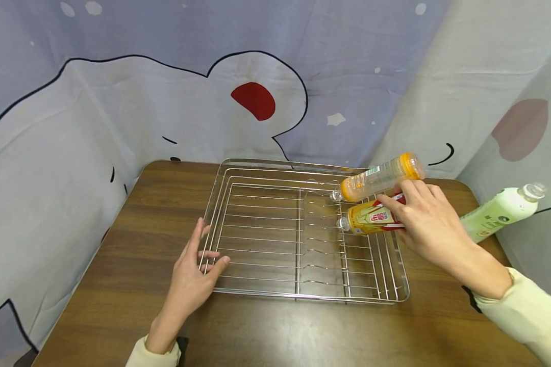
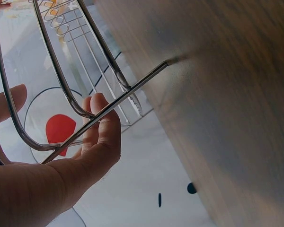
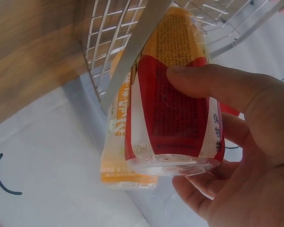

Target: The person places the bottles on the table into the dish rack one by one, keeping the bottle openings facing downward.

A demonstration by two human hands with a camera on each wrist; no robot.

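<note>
A yellow-and-red drink bottle lies tilted over the right part of the wire rack, its clear cap toward the rack's middle. My right hand grips it near the base; in the right wrist view the thumb presses the red label and the other fingers are on the far side. Beside it, an orange-labelled clear bottle rests at the rack's back right, cap also inward. At the rack's left side, my left hand holds the wire edge; the left wrist view shows fingers curled behind the wires.
A light green bottle stands beyond my right forearm, on the right of the wooden table. Patterned fabric hangs behind the table and along both sides. Wavy dividers run along the rack's right half.
</note>
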